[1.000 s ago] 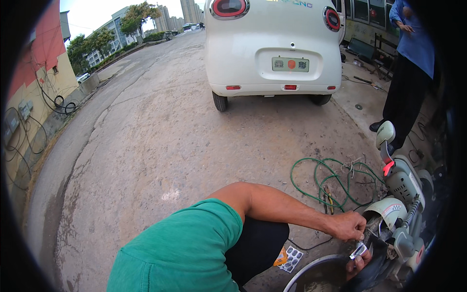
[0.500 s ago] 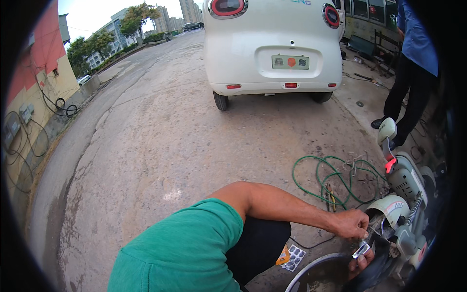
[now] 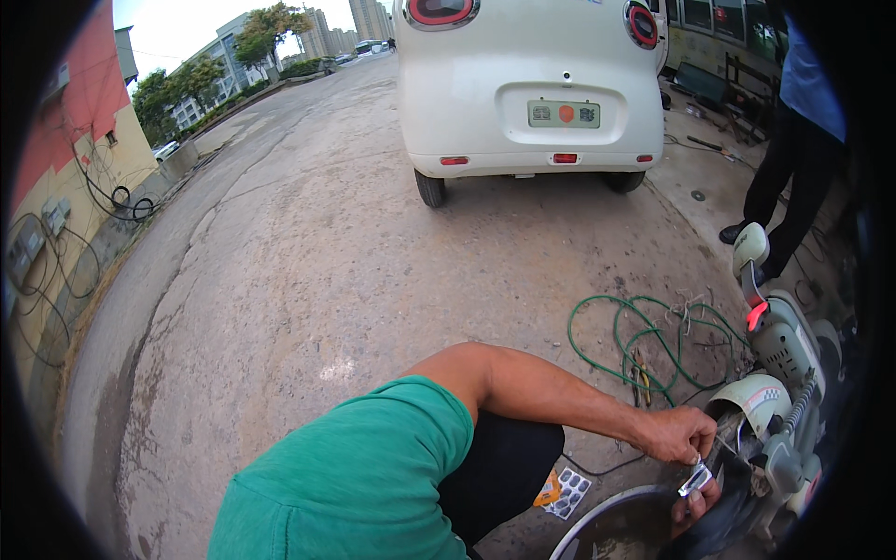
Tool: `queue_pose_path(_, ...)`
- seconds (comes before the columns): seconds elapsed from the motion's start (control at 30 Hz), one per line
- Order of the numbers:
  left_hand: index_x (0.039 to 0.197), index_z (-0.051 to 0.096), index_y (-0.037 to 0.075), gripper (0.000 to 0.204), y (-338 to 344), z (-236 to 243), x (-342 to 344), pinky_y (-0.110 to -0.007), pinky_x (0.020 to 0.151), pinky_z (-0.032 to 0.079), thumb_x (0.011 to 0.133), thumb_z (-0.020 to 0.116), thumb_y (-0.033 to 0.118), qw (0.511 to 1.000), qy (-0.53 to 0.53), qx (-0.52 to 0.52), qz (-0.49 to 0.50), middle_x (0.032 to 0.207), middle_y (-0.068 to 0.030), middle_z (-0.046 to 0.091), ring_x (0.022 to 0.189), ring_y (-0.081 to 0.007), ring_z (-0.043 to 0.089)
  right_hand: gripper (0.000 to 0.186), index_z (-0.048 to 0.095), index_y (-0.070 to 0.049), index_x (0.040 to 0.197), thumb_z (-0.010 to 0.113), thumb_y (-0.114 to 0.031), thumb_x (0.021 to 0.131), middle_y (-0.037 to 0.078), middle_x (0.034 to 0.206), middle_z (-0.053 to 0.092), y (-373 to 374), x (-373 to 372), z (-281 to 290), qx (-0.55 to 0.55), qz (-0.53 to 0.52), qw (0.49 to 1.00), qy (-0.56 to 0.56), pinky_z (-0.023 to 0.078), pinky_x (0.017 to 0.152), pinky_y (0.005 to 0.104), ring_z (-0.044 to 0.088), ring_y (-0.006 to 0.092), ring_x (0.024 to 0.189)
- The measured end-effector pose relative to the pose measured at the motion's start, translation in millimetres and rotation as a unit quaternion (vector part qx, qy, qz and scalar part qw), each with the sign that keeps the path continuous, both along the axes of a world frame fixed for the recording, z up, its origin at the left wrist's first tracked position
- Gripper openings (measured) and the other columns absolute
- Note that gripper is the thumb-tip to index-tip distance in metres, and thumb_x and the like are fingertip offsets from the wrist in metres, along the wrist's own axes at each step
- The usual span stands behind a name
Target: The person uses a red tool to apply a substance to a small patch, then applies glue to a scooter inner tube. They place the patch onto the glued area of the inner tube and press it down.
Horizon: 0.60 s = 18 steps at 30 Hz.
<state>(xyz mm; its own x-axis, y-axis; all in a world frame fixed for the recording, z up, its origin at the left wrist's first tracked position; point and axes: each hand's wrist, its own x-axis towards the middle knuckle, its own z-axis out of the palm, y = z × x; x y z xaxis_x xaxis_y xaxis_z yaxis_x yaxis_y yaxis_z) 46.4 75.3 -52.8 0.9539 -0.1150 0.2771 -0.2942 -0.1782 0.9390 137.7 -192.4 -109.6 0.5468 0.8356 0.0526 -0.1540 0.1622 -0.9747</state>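
Observation:
My left hand (image 3: pixel 679 435), reaching across from the green sleeve, is closed in a pinch at the upper end of a small shiny silver tube (image 3: pixel 695 478). Just below it, my right hand (image 3: pixel 693 509) is closed around the tube's lower part; some of its fingers are hidden. Both hands are beside the front of a pale scooter (image 3: pixel 761 397) and a dark, tyre-like rubber part (image 3: pixel 719 523). A round basin (image 3: pixel 597 518) lies under them. Near my knee are a sheet of dark oval patches (image 3: pixel 567 493) and an orange packet (image 3: pixel 549 489).
A green hose (image 3: pixel 597 299) lies coiled on the ground beyond my arm, with pliers-like tools (image 3: pixel 642 378) by it. A white car (image 3: pixel 523 112) is parked ahead. Another person (image 3: pixel 793 159) stands at the right. Cables hang along the wall (image 3: pixel 89 201) at the left.
The view has shifted slightly, so the whole scene sits a little differently. Both hands keep hold of the silver tube, almost unmoved.

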Motion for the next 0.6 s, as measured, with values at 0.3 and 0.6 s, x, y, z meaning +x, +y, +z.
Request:
queue_pose_path(0.3, 0.093, 0.068, -0.002, 0.020, 5.1, 28.7, -16.6, -0.034, 0.054, 0.053, 0.090, 0.077, 0.015, 0.990, 0.131, -0.024, 0.053, 0.075, -0.0099, 0.070, 0.061, -0.0173, 0.069, 0.028, 0.058, -0.003, 0.125, 0.062, -0.019, 0.103, 0.010, 0.106, 0.064, 5.3, -5.8, 3.0, 0.017, 0.006, 1.000, -0.002, 0.047, 0.057, 0.0260, 0.054, 0.0135, 0.064)
queue_pose_path(0.6, 0.094, 0.068, -0.003, 0.015, 0.5, 6.6, -9.6, -0.033, 0.053, 0.052, 0.090, 0.075, 0.010, 0.991, 0.113, -0.071, 0.012, 0.076, -0.0088, 0.071, 0.063, -0.0159, 0.070, 0.028, 0.058, -0.002, 0.124, 0.063, -0.019, 0.102, 0.008, 0.100, 0.063, 2.1, -1.3, -3.3, -0.003, 0.000, 1.000, -0.004, 0.047, 0.056, 0.0263, 0.054, 0.0133, 0.063)
